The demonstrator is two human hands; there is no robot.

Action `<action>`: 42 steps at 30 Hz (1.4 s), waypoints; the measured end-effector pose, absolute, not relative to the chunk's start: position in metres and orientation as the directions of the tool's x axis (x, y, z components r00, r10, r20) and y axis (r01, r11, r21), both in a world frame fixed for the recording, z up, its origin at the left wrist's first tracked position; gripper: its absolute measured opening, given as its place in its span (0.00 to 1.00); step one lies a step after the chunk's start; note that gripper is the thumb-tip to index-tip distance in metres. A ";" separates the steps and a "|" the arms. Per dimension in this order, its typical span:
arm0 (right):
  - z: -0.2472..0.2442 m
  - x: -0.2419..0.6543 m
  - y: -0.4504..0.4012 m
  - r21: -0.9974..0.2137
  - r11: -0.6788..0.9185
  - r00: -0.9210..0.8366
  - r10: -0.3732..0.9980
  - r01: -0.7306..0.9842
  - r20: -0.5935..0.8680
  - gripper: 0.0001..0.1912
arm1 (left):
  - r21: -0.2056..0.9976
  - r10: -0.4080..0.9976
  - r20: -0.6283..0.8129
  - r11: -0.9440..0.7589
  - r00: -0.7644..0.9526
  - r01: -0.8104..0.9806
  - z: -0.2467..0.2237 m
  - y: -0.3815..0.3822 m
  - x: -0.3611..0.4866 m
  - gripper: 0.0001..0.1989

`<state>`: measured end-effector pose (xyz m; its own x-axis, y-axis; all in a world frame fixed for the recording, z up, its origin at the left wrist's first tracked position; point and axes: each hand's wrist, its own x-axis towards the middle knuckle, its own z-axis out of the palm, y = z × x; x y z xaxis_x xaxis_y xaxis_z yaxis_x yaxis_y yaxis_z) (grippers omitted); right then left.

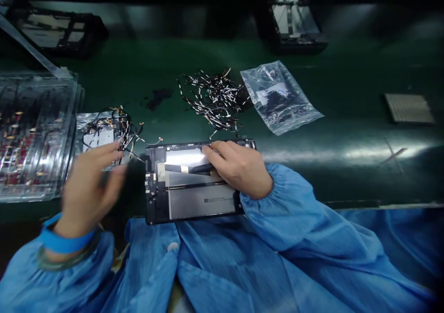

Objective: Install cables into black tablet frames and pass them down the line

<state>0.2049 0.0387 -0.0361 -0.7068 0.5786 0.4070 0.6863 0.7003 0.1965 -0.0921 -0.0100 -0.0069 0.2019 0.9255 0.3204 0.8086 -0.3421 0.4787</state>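
Note:
An opened tablet [194, 204] lies in front of me with its inner parts and battery facing up, its near edge against my blue smock. My right hand [239, 167] rests over its upper right part, thumb and fingertips closed together at the far rim. Anything small under those fingertips is hidden. My left hand [92, 183], blurred by motion, is left of the tablet with thumb and fingers apart. Its fingertips are beside a bunch of thin black cables [121, 125] with white and gold ends, which lies on a clear plastic bag.
Stacked clear trays [38, 137] of parts stand at the left. Behind the tablet are a larger cable heap [222, 95] and a clear bag [280, 97] of dark pieces. Two more device housings [57, 30] sit at the back. A ribbed pale block [409, 108] is far right.

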 end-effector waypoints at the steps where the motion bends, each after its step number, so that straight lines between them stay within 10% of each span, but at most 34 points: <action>1: -0.036 0.204 0.039 0.196 0.696 -0.702 0.582 0.691 0.410 0.12 | 0.363 0.834 0.354 -0.539 0.422 0.760 -0.010 0.000 -0.078 0.13; 7: -0.034 0.201 0.038 0.116 0.705 -0.691 0.626 0.699 0.360 0.14 | 0.254 0.603 0.201 -0.793 0.772 0.553 -0.029 0.049 -0.013 0.11; 15: -0.028 0.215 0.032 0.062 0.699 -0.670 0.653 0.713 0.353 0.15 | 0.467 0.665 0.176 -0.705 0.726 0.533 -0.032 0.057 -0.017 0.16; 24: -0.030 0.232 0.024 0.116 0.688 -0.676 0.642 0.716 0.363 0.15 | 0.191 0.598 0.164 -0.799 0.784 0.570 -0.035 0.054 -0.010 0.19; 42: -0.036 0.231 0.029 0.179 0.662 -0.664 0.613 0.727 0.429 0.12 | 0.112 0.542 0.234 -0.840 0.807 0.531 -0.036 0.054 -0.011 0.18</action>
<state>0.2309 0.0293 -0.0363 -0.6637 0.6128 0.4289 0.7274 0.6625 0.1790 -0.0107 0.0535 -0.0360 0.8073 0.5417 0.2341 0.5310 -0.8399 0.1124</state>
